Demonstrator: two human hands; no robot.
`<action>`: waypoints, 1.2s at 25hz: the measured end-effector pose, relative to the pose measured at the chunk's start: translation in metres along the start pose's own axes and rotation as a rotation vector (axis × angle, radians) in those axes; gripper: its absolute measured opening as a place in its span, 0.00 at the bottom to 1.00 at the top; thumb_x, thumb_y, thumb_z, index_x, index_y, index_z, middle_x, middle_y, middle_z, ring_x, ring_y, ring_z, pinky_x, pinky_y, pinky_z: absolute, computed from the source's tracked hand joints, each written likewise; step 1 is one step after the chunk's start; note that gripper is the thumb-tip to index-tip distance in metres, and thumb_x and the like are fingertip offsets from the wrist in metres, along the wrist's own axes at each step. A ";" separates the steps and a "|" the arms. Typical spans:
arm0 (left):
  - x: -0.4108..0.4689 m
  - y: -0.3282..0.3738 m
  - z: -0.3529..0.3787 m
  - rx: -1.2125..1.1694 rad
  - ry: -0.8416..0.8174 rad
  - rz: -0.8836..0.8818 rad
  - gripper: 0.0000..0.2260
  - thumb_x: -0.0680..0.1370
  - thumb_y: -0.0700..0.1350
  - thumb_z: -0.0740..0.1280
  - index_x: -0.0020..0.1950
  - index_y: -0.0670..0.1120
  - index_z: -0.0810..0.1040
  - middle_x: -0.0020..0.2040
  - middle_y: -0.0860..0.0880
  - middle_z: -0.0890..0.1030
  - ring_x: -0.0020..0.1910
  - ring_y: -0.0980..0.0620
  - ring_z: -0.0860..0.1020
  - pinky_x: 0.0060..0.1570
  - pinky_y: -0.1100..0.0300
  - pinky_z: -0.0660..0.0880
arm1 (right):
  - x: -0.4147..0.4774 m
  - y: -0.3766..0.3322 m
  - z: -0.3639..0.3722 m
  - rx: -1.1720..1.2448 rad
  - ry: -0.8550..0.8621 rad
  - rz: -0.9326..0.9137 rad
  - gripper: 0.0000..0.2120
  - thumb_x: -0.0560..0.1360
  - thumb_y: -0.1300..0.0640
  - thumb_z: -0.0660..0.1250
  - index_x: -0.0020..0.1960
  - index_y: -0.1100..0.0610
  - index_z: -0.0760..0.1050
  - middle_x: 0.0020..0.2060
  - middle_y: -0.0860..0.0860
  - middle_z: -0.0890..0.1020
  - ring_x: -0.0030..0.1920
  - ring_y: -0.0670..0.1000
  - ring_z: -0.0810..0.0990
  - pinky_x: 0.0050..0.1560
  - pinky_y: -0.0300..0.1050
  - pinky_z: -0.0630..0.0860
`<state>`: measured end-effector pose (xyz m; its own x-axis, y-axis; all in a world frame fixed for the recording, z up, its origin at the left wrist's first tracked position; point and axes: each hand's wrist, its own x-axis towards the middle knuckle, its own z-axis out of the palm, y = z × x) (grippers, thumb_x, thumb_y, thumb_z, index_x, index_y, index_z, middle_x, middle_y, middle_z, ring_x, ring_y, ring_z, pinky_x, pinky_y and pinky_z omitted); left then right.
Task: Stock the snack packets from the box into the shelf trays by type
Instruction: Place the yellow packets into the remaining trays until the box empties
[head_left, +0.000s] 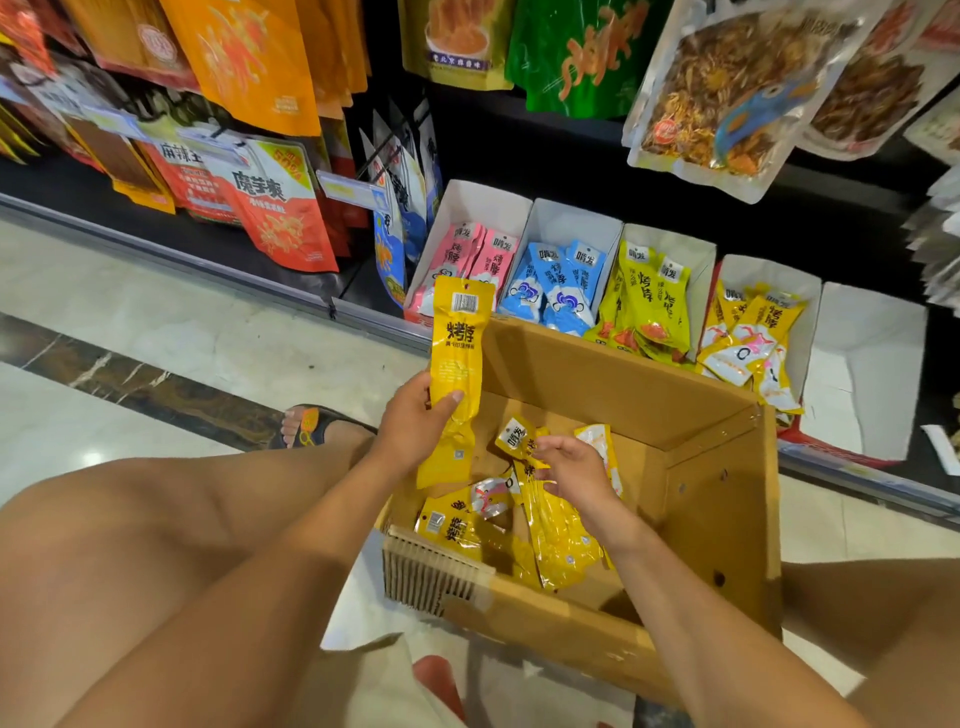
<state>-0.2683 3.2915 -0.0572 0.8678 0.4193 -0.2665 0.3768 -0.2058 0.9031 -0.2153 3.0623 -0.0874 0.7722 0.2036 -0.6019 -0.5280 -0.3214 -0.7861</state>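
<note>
- Gripping a long yellow packet (457, 358) around its lower middle, your left hand (413, 423) is laying its thumb across the front face, with the fingers going behind.
- That packet is showing as a slim, glossy strip of crinkled film. Its long axis is running up the view, with the barcode end pointing at the shelf and the lower end hanging over the cardboard box (623, 379).
- Your right hand (576, 467) is curling around a bunch of yellow packets (558, 535) near their top ends, inside the box. The packets are trailing lengthwise toward you.
- The box is sitting open between your knees: brown corrugated board, with fluting showing along the near-left edge.
- White card trays (566, 218) are standing just behind the box. They are holding pink packets (467, 254), blue packets (563, 283), lime-yellow packets (649, 296) and yellow-and-white packets (748, 338), all on end and leaning.
- The polished stone floor (182, 332) is glaring.
</note>
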 end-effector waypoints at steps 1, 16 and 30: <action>0.002 -0.004 -0.004 0.001 0.020 0.006 0.04 0.82 0.49 0.68 0.57 0.54 0.80 0.51 0.54 0.85 0.50 0.53 0.84 0.55 0.47 0.81 | 0.004 0.013 -0.001 -0.041 -0.004 0.024 0.06 0.81 0.57 0.64 0.53 0.50 0.79 0.53 0.49 0.83 0.39 0.49 0.82 0.41 0.42 0.76; 0.000 -0.022 0.005 -0.142 0.179 -0.030 0.04 0.84 0.49 0.65 0.56 0.52 0.79 0.48 0.49 0.84 0.47 0.49 0.83 0.45 0.55 0.80 | 0.054 0.138 0.027 -0.834 -0.418 0.185 0.26 0.80 0.63 0.60 0.77 0.49 0.64 0.73 0.53 0.70 0.61 0.56 0.78 0.50 0.42 0.76; 0.002 -0.027 0.011 -0.102 0.244 -0.048 0.07 0.83 0.54 0.65 0.57 0.53 0.78 0.46 0.49 0.84 0.47 0.43 0.81 0.48 0.42 0.80 | 0.078 0.155 0.040 -1.037 -0.395 0.038 0.08 0.80 0.50 0.64 0.45 0.48 0.81 0.48 0.48 0.82 0.53 0.52 0.80 0.50 0.45 0.77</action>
<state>-0.2738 3.2880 -0.0862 0.7414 0.6296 -0.2324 0.3706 -0.0953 0.9239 -0.2515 3.0651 -0.2619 0.4970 0.3985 -0.7709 0.1455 -0.9140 -0.3787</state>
